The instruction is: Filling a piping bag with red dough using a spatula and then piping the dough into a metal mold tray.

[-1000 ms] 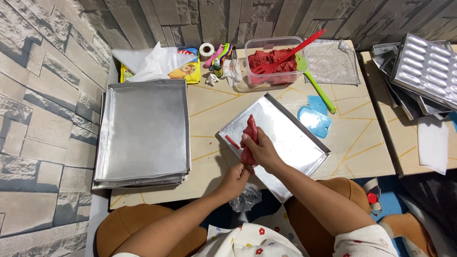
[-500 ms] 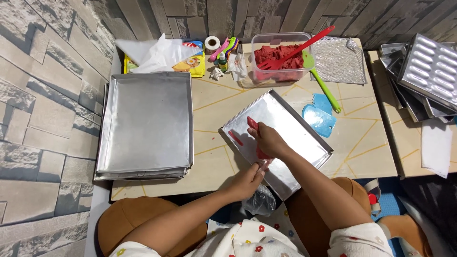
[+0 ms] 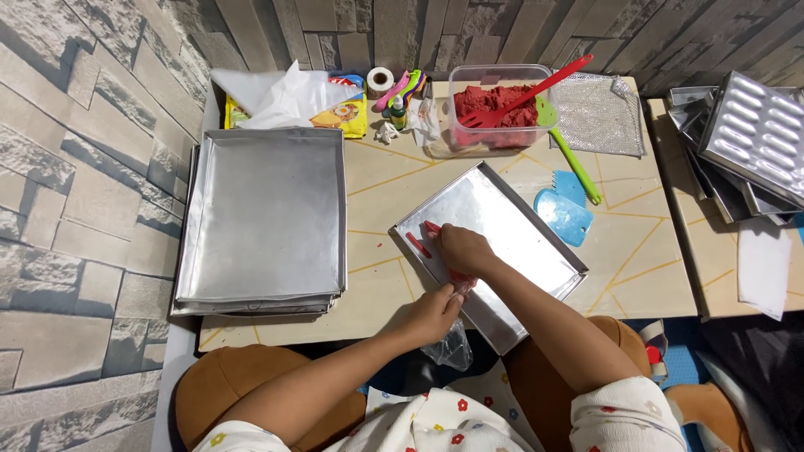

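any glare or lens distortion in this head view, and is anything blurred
Head view: soft glare and pale reflections on the stacked metal trays and the tray under the hands; wide-lens bowing bends the stone wall at the left edge; focus is sharp overall, the right hand and left hand show no motion blur.

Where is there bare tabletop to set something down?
Free: the strip between the tray stack and the tilted tray, and right of the blue scrapers. Crowded: the back edge around the red tub.
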